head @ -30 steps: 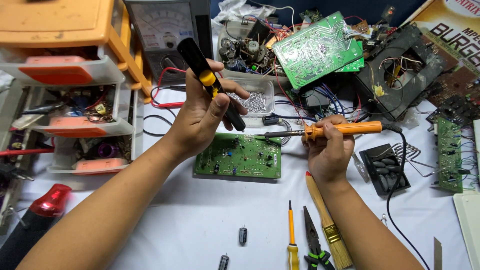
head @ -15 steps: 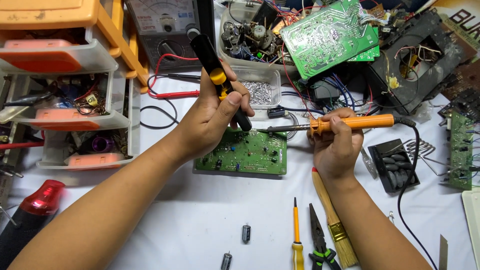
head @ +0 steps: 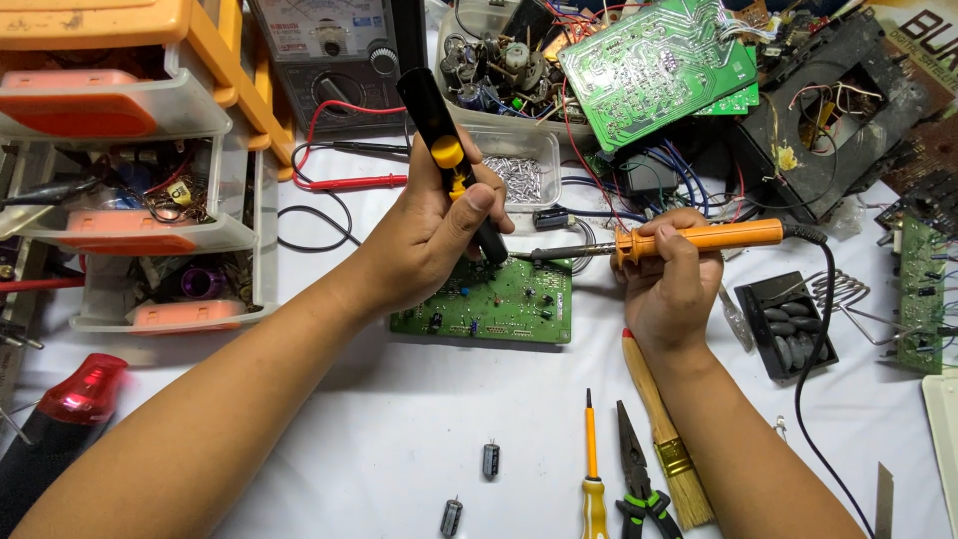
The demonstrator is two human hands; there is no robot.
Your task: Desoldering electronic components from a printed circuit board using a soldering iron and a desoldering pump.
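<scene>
My left hand (head: 434,235) grips a black desoldering pump (head: 444,150) with a yellow button, thumb near the button, its tip down on a small green circuit board (head: 499,304) lying on the white table. My right hand (head: 674,279) holds an orange-handled soldering iron (head: 699,238), held level, its metal tip pointing left and meeting the pump's tip at the board's far edge. The board's upper left corner is hidden under my left hand.
Orange and clear drawers (head: 130,180) stand at left, a multimeter (head: 329,50) behind. Scrap boards (head: 654,60) and wires pile at the back right. A brush (head: 664,434), pliers (head: 639,479), screwdriver (head: 592,469) and two loose capacitors (head: 490,459) lie in front. A red-topped tool (head: 70,399) lies near left.
Both tool tips have come down and together onto the green board's far edge. The camera has shifted slightly, so everything sits a little lower in view.
</scene>
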